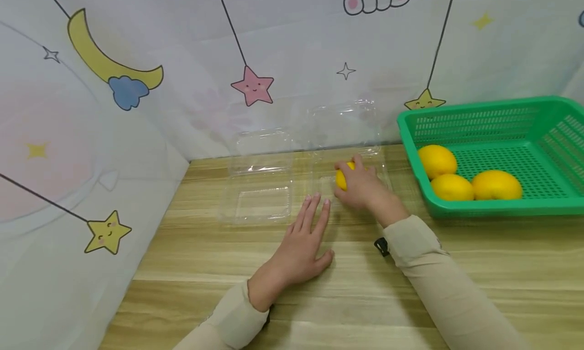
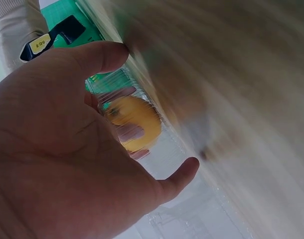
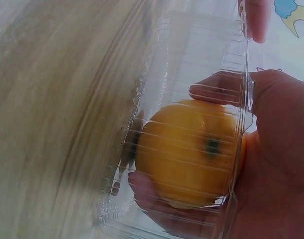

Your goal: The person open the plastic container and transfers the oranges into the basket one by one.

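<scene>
An orange (image 1: 341, 181), yellow-orange with a green stem spot, sits inside the base of the right clear plastic clamshell box (image 1: 321, 175). My right hand (image 1: 362, 187) reaches over the box and holds the orange with curled fingers. Through the ribbed clear wall, the right wrist view shows the fingers around the fruit. My left hand (image 1: 303, 248) lies low over the table, fingers spread and nearly straight. Its fingertips are at the front left of that box; whether they touch it I cannot tell. The left palm holds nothing.
Another lidded clear box (image 1: 257, 203) stands open to the left. At the right, a green plastic basket (image 1: 506, 208) contains three oranges (image 1: 436, 161) near its left end. A patterned cloth (image 1: 296, 50) hangs behind the wooden table (image 1: 182, 258).
</scene>
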Tool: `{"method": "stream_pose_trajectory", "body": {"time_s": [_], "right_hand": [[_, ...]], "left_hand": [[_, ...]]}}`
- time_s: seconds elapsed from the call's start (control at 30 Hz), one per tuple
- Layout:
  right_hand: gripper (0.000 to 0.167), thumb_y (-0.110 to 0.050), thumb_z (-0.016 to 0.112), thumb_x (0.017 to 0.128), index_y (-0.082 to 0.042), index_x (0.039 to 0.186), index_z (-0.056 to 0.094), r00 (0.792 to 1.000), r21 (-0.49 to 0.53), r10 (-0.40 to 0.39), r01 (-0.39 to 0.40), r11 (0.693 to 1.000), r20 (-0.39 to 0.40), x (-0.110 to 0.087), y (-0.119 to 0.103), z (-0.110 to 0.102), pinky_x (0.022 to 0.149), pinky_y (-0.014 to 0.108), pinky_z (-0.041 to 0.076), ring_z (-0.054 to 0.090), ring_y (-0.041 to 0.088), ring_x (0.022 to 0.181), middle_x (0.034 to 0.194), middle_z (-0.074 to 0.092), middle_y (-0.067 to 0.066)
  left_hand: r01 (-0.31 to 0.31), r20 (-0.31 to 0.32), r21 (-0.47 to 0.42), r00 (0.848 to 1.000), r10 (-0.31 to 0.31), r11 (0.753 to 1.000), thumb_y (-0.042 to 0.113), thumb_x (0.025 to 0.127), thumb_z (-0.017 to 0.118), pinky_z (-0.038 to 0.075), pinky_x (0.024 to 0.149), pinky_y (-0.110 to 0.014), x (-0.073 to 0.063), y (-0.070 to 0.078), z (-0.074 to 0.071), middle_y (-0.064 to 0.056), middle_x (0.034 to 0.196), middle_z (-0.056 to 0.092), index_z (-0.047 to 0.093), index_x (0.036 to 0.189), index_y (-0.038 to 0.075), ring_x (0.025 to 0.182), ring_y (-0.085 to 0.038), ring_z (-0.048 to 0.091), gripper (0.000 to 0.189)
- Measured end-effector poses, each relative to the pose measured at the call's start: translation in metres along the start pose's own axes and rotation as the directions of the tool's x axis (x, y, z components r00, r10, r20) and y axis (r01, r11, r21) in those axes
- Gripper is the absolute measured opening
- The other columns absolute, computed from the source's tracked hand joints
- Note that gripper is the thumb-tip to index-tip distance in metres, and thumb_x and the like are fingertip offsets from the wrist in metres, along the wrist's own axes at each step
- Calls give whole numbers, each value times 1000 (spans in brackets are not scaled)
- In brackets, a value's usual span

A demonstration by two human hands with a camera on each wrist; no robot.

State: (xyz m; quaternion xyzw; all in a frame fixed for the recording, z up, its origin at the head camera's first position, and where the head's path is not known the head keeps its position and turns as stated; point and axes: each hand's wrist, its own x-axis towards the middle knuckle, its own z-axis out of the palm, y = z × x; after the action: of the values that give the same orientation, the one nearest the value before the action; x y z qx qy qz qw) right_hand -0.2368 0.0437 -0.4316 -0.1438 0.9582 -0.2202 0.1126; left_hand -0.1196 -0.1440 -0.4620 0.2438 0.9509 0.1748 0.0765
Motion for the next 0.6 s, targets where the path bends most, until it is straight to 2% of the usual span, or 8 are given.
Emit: {"method": "stream_pose_trajectory", "body": {"time_s": [0.6], "right_hand": [[62,-25,59,100,-11,158,43,1000,18,6,-6,1000,-15,-1,1,-1,92,67,54,46,61,124,152,29,28]], "left_hand": [[10,-4,-14,1000,-10,1000,33,102,67,32,120,-69,0,0,0,-17,178,-6,4,171,9,165,-36,-7,97]]}}
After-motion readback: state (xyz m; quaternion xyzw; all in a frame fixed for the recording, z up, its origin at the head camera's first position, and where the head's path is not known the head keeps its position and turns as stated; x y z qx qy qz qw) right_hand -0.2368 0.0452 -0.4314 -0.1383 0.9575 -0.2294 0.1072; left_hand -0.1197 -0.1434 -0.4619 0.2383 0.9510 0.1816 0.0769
